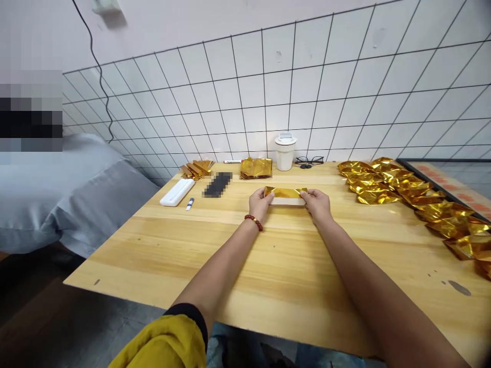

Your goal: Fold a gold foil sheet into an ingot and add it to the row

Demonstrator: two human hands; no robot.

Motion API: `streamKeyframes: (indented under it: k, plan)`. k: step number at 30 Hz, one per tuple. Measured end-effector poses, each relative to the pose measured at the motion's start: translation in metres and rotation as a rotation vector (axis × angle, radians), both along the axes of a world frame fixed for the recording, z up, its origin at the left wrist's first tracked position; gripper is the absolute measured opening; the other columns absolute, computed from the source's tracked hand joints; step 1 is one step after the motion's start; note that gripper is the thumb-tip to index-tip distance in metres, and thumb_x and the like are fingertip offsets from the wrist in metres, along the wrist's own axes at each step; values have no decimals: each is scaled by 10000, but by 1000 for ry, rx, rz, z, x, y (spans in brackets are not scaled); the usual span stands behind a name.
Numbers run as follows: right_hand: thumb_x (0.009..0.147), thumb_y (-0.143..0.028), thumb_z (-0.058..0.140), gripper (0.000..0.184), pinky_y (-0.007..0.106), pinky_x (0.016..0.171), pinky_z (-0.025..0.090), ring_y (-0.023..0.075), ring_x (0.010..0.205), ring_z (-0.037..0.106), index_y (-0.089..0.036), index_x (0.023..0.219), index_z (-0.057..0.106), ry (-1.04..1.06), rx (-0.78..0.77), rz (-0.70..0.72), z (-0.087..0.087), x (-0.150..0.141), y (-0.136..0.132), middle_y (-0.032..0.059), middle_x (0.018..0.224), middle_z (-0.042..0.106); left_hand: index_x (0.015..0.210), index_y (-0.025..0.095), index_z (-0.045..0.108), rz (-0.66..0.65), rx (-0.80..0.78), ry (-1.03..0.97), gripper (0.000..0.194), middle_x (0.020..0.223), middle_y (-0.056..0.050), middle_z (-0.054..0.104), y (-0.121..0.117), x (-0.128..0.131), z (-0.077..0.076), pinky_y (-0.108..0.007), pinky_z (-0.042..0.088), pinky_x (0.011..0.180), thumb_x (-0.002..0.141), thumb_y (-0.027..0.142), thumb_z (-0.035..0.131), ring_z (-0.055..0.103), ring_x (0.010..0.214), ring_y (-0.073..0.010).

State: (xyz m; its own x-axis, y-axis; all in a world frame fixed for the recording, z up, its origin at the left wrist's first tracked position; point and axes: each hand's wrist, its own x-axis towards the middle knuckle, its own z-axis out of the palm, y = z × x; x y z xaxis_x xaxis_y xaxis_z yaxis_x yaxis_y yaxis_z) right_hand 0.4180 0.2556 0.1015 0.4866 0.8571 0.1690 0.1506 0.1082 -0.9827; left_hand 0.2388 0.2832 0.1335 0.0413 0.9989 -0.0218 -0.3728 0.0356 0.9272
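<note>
Between my two hands is a folded strip of gold foil paper [286, 192], gold on its upper part with a white band along its lower edge. My left hand [261, 202], with a red bead bracelet [253, 222] at the wrist, pinches the strip's left end. At the other end, my right hand [316, 203] grips it with the thumb on top. Just beyond my hands lies a stack of gold foil sheets [256, 167]. Over to the right, folded gold foil pieces [378, 196] are lined up in rows.
A white lidded cup [285, 153] and eyeglasses [309, 161] stand by the tiled wall. Leftward on the wooden table [161, 255] are a white case [177, 192], a small tube [190, 204], a blurred dark object [218, 184] and gold strips [196, 168]. A grey-covered bed [88, 174] adjoins the left side.
</note>
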Motion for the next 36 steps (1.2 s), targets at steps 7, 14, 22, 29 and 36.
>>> streamKeyframes:
  k: [7, 14, 22, 29, 36]
  plan:
    - [727, -546, 690, 353, 277, 593, 420, 154, 574, 524, -196, 771, 692, -189, 3, -11, 4, -6, -4, 2, 597, 613, 867, 156, 713, -12, 3, 4, 359, 799, -9, 720, 22, -15, -8, -253, 491, 779, 538, 83, 837, 641, 754, -137]
    - [715, -630, 699, 457, 274, 576, 440, 161, 601, 559, -189, 834, 702, -79, 35, -12, 3, -7, -5, 32, 687, 673, 693, 139, 709, -43, 56, 97, 204, 660, 6, 674, 23, -19, -10, -206, 418, 597, 574, 200, 863, 546, 597, -91]
    - [620, -609, 801, 503, 294, 640, 482, 182, 690, 615, -191, 882, 707, 98, 3, 102, 10, -11, -9, 49, 793, 714, 697, 145, 712, -18, 19, 52, 240, 657, 2, 682, 24, -20, -13, -205, 432, 620, 563, 225, 895, 562, 605, -86]
    - [616, -585, 806, 436, 306, 655, 490, 193, 703, 616, -186, 778, 741, 106, -25, 71, 15, -13, -13, 63, 778, 726, 829, 147, 735, -92, 2, 48, 426, 809, -42, 735, 18, -22, -6, -249, 485, 720, 498, 331, 930, 636, 726, -133]
    - [656, -610, 755, 441, 305, 692, 499, 199, 725, 627, -189, 787, 749, 91, -66, 76, 19, -12, -14, 52, 757, 719, 733, 138, 719, -80, -15, 101, 385, 720, -28, 704, 17, -23, -4, -230, 455, 671, 495, 362, 922, 588, 663, -110]
